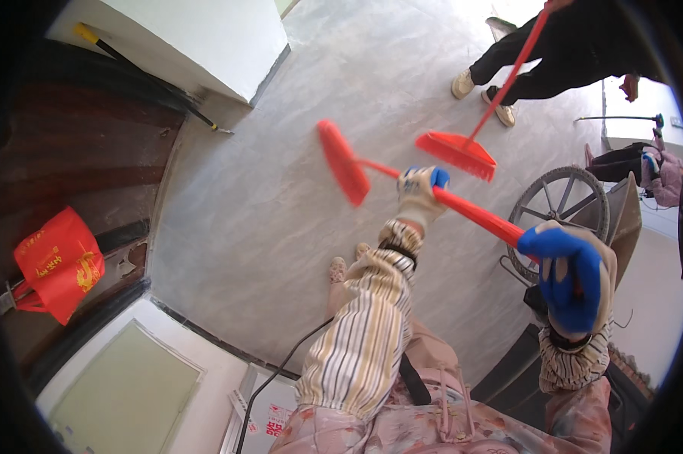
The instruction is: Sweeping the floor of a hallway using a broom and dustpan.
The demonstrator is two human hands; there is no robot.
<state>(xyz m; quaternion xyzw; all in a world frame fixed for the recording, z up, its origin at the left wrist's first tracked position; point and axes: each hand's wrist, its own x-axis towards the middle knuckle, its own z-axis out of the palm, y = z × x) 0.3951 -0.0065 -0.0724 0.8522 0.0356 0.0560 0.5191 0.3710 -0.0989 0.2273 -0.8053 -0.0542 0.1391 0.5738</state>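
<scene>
Both my hands, in white and blue coated work gloves, grip the red handle of a broom (478, 214). My left hand (423, 193) closes round the handle nearer the broom head, and my right hand (574, 275) holds it close to the upper end. The broom's red head (343, 162) is blurred over the grey floor (250, 215), left of my left hand. Whether its bristles touch the floor cannot be told. Near my left hand is a second red broom (460, 152), its handle rising to another person's hand (558, 4).
The other person's shoes (462, 84) are beyond the brooms. A wheeled cart (625, 221) stands at right, with someone in pink (665, 176) behind it. A black pole (142, 74) leans by the white wall block (199, 40). A red bag (60, 264) hangs at the dark door (86, 147).
</scene>
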